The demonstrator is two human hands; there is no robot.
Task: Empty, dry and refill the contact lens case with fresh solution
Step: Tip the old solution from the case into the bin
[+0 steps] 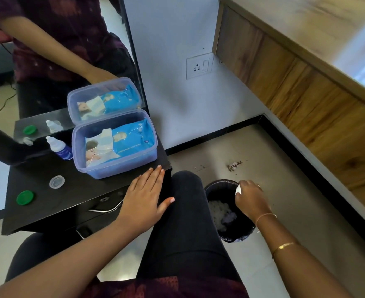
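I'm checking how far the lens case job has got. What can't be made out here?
Head view only:
The white scrap is mostly hidden by fingers of the right hand.
The clear cup is too small to tell wet or dry.
The bottle label is too small to read.
The bin contents are blurred, partly behind that hand.

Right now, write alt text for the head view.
The right hand pinches a white wad over a black bin; the left hand lies flat on a black table with a wipes tub, bottle and green cap.
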